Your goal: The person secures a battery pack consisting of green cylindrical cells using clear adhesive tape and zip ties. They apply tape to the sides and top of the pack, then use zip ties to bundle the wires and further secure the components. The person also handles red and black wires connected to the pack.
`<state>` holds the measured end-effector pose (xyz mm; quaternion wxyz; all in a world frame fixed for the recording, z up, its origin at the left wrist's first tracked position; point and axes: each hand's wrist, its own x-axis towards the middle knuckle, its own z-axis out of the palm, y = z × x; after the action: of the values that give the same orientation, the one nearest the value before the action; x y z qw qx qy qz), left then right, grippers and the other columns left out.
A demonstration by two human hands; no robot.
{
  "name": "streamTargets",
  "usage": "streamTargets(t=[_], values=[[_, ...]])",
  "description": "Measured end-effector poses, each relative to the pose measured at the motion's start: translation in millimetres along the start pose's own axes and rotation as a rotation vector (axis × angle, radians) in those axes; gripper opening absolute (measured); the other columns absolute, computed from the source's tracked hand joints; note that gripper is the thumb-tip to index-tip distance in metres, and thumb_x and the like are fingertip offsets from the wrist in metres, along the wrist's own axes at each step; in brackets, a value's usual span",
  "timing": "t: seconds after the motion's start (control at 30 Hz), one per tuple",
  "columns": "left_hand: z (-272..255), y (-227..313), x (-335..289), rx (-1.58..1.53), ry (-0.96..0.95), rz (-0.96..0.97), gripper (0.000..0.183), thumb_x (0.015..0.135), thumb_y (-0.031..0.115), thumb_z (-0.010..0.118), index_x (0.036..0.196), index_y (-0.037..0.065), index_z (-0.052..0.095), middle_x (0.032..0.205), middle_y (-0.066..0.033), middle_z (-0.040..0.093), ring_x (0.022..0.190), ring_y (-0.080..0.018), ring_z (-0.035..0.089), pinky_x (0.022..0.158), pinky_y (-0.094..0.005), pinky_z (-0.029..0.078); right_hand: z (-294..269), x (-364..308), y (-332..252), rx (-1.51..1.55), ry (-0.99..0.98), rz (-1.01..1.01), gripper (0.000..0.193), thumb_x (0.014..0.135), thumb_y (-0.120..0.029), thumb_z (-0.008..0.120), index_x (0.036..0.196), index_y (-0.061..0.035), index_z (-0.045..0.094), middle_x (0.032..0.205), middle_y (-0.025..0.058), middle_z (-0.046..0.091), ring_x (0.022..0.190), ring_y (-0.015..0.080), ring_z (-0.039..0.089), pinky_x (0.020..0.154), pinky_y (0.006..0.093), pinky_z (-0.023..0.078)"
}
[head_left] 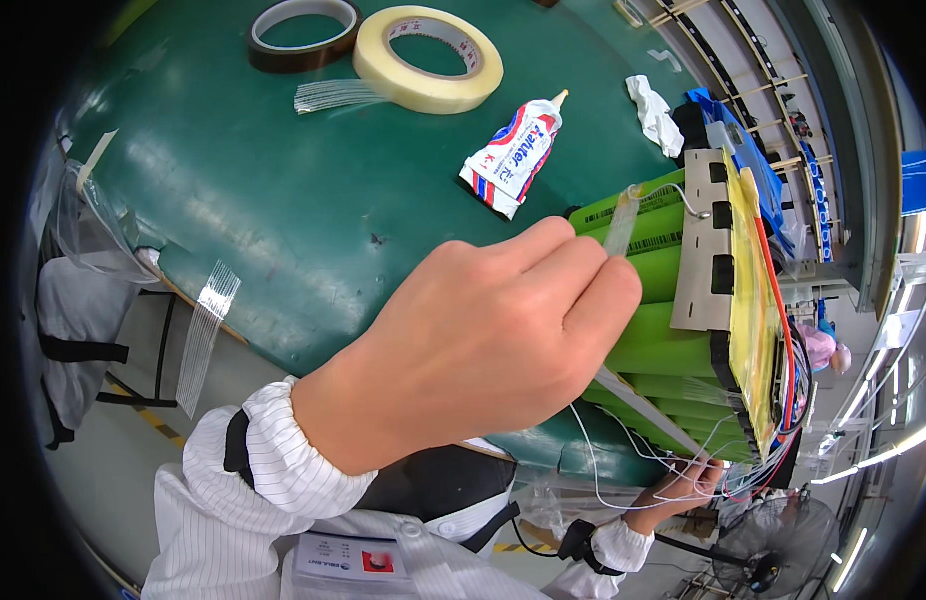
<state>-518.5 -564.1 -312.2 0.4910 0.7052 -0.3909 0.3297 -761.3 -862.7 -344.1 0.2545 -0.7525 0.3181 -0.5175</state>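
Note:
A battery pack (655,345) of green cylindrical cells stands on the right side of the table, with yellow film (751,330) and dark holders along its right face. My left hand (473,330) is closed in front of it, knuckles up; its fingertips and anything in them are hidden. Just beyond its fingers, a clear tape strip (621,222) lies across the upper cells. A pale strip (648,408) runs slantwise from under my left hand toward my right hand (678,492), whose fingers close on the pack's lower corner. Thin white wires (595,470) loop around there.
On the green table (273,190) lie a brown tape roll (303,55), a cream tape roll (428,95), a glue tube (515,155) and crumpled white tissue (655,115). A filament tape piece (208,325) hangs off the left edge. A fan (773,550) stands at lower right.

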Motion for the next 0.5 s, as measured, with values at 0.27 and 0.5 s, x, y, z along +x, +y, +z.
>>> streamTargets(t=[0.27, 0.5], values=[[-3, -5, -6, -0.065, -0.014, -0.002, 0.024, 0.069, -0.007, 0.062, 0.092, -0.003, 0.061, 0.076, -0.0074, 0.058, 0.064, -0.0221, 0.058, 0.048, -0.0317, 0.045, 6, 0, 1, -0.081, 0.074, -0.078, 0.026, 0.099, -0.026, 0.057, 0.087, -0.0031, 0.055, 0.069, 0.0036, 0.057, 0.057, 0.0107, 0.050, 0.052, 0.0257, 0.038], [6, -2, -4, -0.012, 0.077, 0.033, 0.022, 0.070, -0.004, 0.063, 0.092, -0.004, 0.062, 0.080, -0.0087, 0.060, 0.067, -0.0227, 0.059, 0.050, -0.0306, 0.048, -8, 2, 8, -0.124, -0.005, -0.019, 0.032, 0.094, -0.027, 0.059, 0.099, 0.0045, 0.059, 0.088, 0.0120, 0.064, 0.072, 0.0173, 0.056, 0.060, 0.0275, 0.047]])
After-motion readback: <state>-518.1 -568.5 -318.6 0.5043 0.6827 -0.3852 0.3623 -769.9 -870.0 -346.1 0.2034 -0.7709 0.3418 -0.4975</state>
